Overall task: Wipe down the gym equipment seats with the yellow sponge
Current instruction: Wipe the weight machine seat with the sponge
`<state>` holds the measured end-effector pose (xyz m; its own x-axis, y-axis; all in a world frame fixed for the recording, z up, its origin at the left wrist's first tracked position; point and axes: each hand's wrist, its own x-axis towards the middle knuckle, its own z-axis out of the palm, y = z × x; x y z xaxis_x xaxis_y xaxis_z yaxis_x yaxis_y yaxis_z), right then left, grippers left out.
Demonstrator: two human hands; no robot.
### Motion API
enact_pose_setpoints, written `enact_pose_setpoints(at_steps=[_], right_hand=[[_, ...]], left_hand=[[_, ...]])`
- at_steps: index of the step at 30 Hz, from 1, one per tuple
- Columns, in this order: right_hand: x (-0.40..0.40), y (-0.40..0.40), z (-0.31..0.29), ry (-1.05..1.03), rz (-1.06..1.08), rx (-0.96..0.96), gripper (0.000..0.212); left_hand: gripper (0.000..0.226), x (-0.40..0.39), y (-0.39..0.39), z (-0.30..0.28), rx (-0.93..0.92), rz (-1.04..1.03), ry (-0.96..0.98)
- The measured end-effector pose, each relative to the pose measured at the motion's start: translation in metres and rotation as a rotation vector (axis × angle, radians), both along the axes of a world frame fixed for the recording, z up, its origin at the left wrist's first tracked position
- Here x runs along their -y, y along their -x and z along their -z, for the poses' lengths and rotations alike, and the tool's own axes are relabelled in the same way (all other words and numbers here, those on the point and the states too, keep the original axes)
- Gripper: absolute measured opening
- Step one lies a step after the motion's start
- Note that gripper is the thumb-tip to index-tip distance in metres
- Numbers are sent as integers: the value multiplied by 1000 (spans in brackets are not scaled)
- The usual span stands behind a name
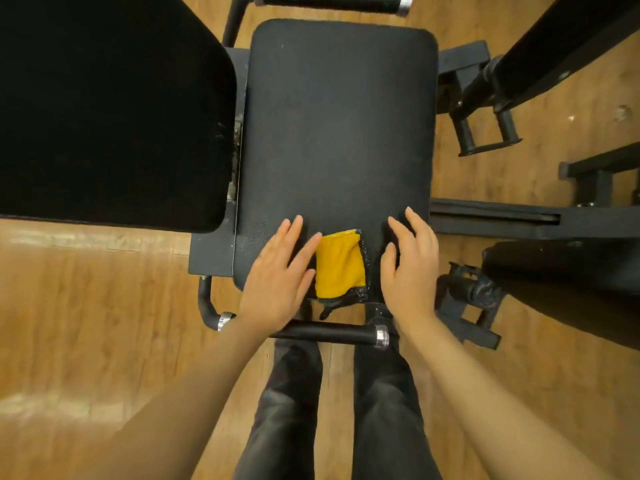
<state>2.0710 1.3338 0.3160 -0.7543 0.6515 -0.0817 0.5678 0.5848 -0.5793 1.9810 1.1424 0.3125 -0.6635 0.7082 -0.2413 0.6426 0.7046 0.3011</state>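
Observation:
A yellow sponge (340,265) with a dark underside lies flat at the near edge of the black padded seat (339,126). My left hand (278,271) lies with straight fingers on the seat just left of the sponge, its fingertips close to the sponge's edge. On the other side my right hand (410,268) hovers or rests with relaxed fingers, a small gap away. Neither hand holds the sponge.
A second black pad (110,109) stands to the left of the seat. Handle bars with chrome ends run at the near edge (332,333) and the far edge (329,0). Black machine frames (491,216) crowd the right. The floor (86,323) is wood, and my legs stand below.

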Motion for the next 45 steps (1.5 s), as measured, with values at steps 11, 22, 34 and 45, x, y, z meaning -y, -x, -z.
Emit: enact_pose_setpoints(at_steps=[11, 22, 34, 45], right_hand=[[104, 3, 19, -202, -179, 244, 49], [33, 27, 28, -281, 51, 253, 54], [93, 18, 28, -279, 55, 267, 57], [28, 26, 20, -233, 208, 284, 51]], left_hand=[[49, 15, 41, 21, -100, -2, 60], [50, 15, 41, 20, -101, 3, 24], [51, 15, 41, 23, -135, 14, 27], [49, 15, 40, 21, -137, -5, -20]])
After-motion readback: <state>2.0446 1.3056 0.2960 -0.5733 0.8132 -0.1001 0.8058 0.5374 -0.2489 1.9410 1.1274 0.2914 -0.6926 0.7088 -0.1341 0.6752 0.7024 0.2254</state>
